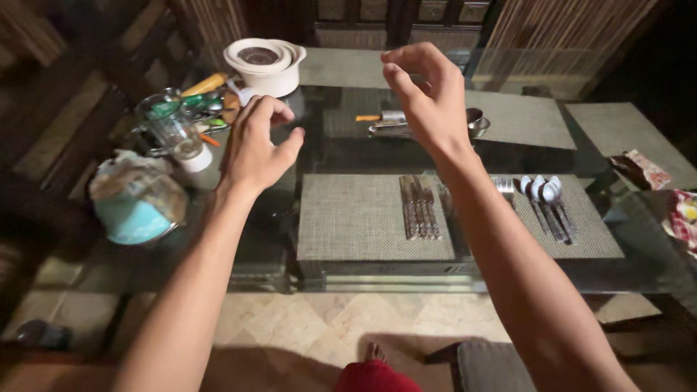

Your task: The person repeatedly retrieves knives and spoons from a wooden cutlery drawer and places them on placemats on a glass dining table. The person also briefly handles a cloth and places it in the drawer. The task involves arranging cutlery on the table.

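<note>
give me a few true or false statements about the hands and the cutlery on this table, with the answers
1. Both hands are empty. True: the left hand and right hand hover above the glass table with curled fingers, holding nothing.
2. The knives lie on a woven placemat. True.
3. The spoons lie left of the knives. False: they lie to the right.
4. The white lidded pot is in the right hand. False: it stands on the table, beyond the left hand.
5. The teal pot sits at the table's left edge. True.

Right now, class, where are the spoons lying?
The spoons lie on the right end of the woven placemat, just right of the person's right forearm.
</note>
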